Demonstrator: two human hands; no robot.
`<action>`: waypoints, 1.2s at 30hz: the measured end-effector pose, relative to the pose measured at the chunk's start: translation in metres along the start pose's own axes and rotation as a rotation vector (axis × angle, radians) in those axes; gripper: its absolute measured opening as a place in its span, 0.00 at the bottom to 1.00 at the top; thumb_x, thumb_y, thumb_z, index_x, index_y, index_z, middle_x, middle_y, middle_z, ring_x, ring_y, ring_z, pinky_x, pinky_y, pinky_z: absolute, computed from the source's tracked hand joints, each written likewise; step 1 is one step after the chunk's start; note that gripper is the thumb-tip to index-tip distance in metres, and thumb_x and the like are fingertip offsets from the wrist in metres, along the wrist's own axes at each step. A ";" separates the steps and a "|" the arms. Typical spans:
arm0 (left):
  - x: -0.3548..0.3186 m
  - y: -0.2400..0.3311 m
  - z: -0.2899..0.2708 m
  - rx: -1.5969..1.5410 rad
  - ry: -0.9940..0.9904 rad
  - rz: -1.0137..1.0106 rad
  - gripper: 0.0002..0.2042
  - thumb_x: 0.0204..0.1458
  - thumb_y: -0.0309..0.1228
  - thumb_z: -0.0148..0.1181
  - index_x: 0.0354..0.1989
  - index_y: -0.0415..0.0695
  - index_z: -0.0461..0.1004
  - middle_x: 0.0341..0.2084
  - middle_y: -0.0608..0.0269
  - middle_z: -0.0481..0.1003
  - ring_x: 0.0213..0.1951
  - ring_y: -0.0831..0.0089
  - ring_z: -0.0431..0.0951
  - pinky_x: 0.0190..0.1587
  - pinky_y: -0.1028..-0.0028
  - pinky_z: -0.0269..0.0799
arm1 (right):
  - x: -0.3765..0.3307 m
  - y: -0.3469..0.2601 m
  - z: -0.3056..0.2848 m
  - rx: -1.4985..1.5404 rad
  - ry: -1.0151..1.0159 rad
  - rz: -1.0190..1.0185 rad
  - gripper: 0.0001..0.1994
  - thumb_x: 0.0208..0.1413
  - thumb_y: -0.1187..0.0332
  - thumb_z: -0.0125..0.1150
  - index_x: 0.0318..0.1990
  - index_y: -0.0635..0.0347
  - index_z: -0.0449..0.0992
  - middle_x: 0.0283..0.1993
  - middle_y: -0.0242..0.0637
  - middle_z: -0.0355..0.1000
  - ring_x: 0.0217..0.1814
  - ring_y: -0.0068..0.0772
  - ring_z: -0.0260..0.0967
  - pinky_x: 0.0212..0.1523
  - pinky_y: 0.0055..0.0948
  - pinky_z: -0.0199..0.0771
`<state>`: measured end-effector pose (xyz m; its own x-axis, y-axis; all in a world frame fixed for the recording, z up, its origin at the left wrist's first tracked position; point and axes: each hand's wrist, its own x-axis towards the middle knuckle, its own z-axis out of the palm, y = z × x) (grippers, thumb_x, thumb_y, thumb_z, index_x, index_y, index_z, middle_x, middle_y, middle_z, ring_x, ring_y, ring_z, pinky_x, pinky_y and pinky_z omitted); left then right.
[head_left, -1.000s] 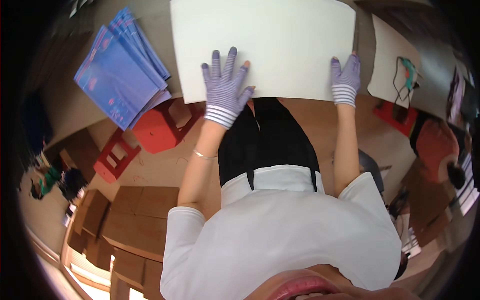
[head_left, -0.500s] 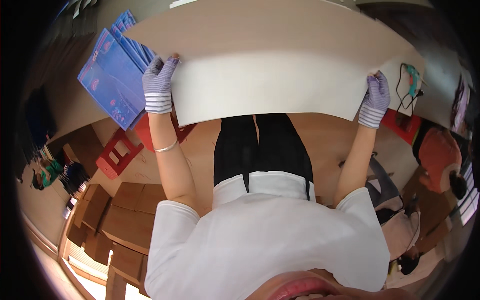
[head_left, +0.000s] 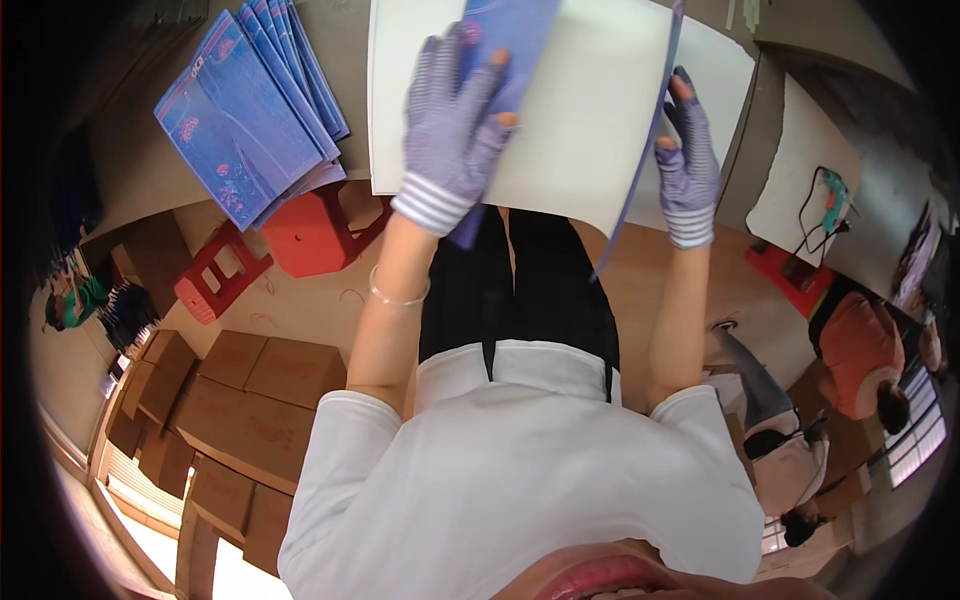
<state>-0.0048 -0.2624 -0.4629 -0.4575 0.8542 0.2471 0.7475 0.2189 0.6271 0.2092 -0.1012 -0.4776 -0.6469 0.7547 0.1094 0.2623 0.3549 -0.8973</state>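
White board (head_left: 718, 62) lies lowered now, freeing both hands: left hand (head_left: 447, 125) spreads fingers across blue sheet (head_left: 520, 40); right hand's (head_left: 690, 165) grip unclear.

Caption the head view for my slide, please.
Gloved left hand on a blue piece, gloved right hand beside a narrow blue strip, white sheet visible between them.

White sheet (head_left: 590, 110) lay at 12 o'clock, plain. Blue panel (head_left: 520, 50), pink-printed, partly covered, slanted over it from 1 to 7 o'clock. Blue strip (head_left: 651, 140), near edge-on, slanted likewise at 1 o'clock; its 7 o'clock tip overshot the sheet.
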 end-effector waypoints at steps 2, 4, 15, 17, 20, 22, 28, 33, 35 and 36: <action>0.003 0.002 0.021 0.126 -0.098 0.018 0.29 0.61 0.55 0.45 0.63 0.50 0.68 0.68 0.44 0.54 0.67 0.38 0.51 0.68 0.51 0.47 | 0.006 0.002 0.020 -0.097 0.030 -0.053 0.36 0.57 0.42 0.56 0.65 0.59 0.63 0.68 0.47 0.61 0.70 0.44 0.59 0.66 0.36 0.62; 0.004 -0.005 0.041 0.182 -0.130 0.012 0.27 0.56 0.50 0.53 0.63 0.53 0.69 0.69 0.49 0.52 0.69 0.40 0.48 0.67 0.41 0.42 | 0.012 0.008 0.032 -0.291 0.041 -0.109 0.37 0.57 0.41 0.57 0.66 0.58 0.63 0.69 0.50 0.59 0.70 0.54 0.57 0.67 0.41 0.61; 0.003 -0.002 0.067 0.382 -0.273 -0.024 0.29 0.55 0.52 0.55 0.65 0.56 0.67 0.70 0.55 0.52 0.71 0.47 0.46 0.67 0.35 0.36 | 0.003 0.040 0.054 -0.674 0.124 -0.080 0.34 0.57 0.44 0.57 0.68 0.47 0.61 0.71 0.57 0.52 0.73 0.62 0.47 0.70 0.60 0.43; 0.003 -0.005 0.069 0.400 -0.283 -0.009 0.29 0.56 0.52 0.54 0.65 0.56 0.66 0.70 0.55 0.52 0.71 0.48 0.46 0.67 0.34 0.36 | 0.004 0.036 0.059 -0.715 0.115 -0.067 0.34 0.56 0.45 0.59 0.68 0.46 0.61 0.71 0.59 0.51 0.74 0.62 0.46 0.71 0.60 0.40; 0.006 -0.001 0.068 0.435 -0.295 -0.027 0.29 0.56 0.53 0.53 0.65 0.56 0.66 0.70 0.55 0.52 0.71 0.47 0.46 0.67 0.34 0.35 | 0.007 0.033 0.064 -0.751 0.115 -0.054 0.34 0.55 0.47 0.60 0.68 0.45 0.62 0.71 0.58 0.50 0.74 0.62 0.45 0.70 0.63 0.38; 0.006 -0.001 0.070 0.434 -0.280 -0.031 0.30 0.56 0.53 0.53 0.65 0.55 0.66 0.70 0.54 0.52 0.71 0.47 0.46 0.66 0.34 0.35 | 0.007 0.032 0.065 -0.765 0.118 -0.052 0.34 0.55 0.48 0.61 0.68 0.45 0.62 0.71 0.58 0.50 0.74 0.61 0.44 0.70 0.63 0.38; 0.007 -0.002 0.068 0.431 -0.289 -0.022 0.30 0.55 0.53 0.54 0.65 0.55 0.67 0.70 0.54 0.54 0.71 0.46 0.47 0.66 0.33 0.36 | 0.007 0.035 0.065 -0.808 0.096 -0.047 0.33 0.55 0.47 0.61 0.67 0.45 0.63 0.72 0.55 0.51 0.74 0.61 0.45 0.70 0.63 0.38; 0.004 -0.007 0.068 0.406 -0.268 -0.006 0.30 0.54 0.54 0.55 0.64 0.55 0.67 0.69 0.54 0.54 0.71 0.46 0.48 0.66 0.34 0.37 | 0.006 0.036 0.066 -0.837 0.091 -0.057 0.33 0.55 0.46 0.60 0.67 0.44 0.63 0.72 0.54 0.51 0.74 0.60 0.45 0.70 0.63 0.38; 0.004 -0.008 0.068 0.400 -0.266 -0.006 0.30 0.54 0.54 0.55 0.64 0.55 0.67 0.70 0.55 0.54 0.71 0.46 0.48 0.66 0.34 0.37 | 0.007 0.037 0.066 -0.844 0.087 -0.055 0.33 0.56 0.46 0.59 0.67 0.44 0.63 0.72 0.54 0.51 0.74 0.60 0.45 0.70 0.63 0.37; 0.004 -0.008 0.068 0.397 -0.268 -0.011 0.30 0.54 0.53 0.55 0.64 0.56 0.67 0.70 0.55 0.54 0.71 0.46 0.48 0.66 0.34 0.36 | 0.007 0.037 0.066 -0.848 0.084 -0.055 0.33 0.56 0.45 0.59 0.67 0.44 0.63 0.72 0.54 0.51 0.74 0.60 0.45 0.70 0.64 0.37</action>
<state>0.0200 -0.2290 -0.5168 -0.3653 0.9308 0.0099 0.8932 0.3475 0.2853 0.1675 -0.1193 -0.5381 -0.6279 0.7509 0.2047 0.7012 0.6599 -0.2700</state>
